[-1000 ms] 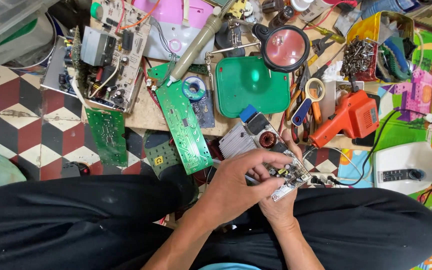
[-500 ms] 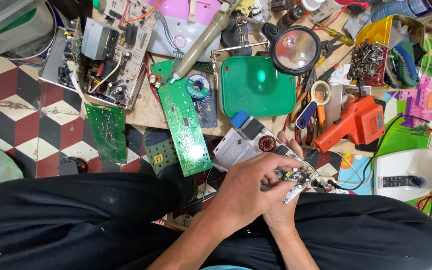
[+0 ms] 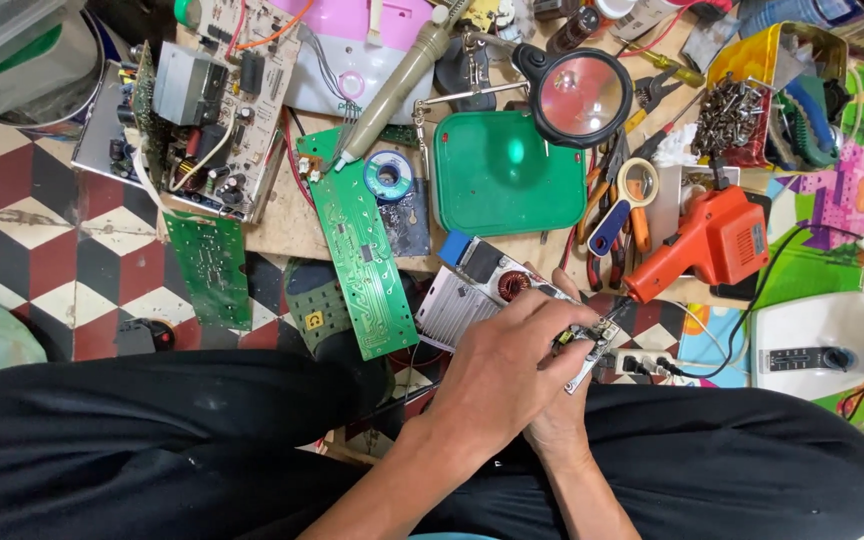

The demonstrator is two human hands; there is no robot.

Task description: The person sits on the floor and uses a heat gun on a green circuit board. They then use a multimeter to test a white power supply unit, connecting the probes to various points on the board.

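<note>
From my remote seat I see both hands meet just above the lap, at the near edge of the low bench [image 3: 282, 215]. My left hand [image 3: 497, 375] lies on top, its fingers curled over a small circuit board [image 3: 584, 345] and pinching it from the left. My right hand [image 3: 562, 420] sits beneath, mostly hidden; it appears to support the same board from below, but I cannot tell how firmly its grip closes. The board's long axis runs diagonally, from the lower left by the palms up toward the right, where its free end points at the tip of the orange soldering gun [image 3: 707, 245]. That tip lies just beside the board's upper right end, so the right side is the open approach, and the right hand is the nearer one to the gun.

Beyond the hands lie a long green circuit board [image 3: 362, 255], a green tray [image 3: 507, 175], a magnifying glass [image 3: 582, 95] on a stand, a solder spool [image 3: 389, 175], and scissors [image 3: 617, 205]. A white power strip [image 3: 642, 362] sits just right of the hands.
</note>
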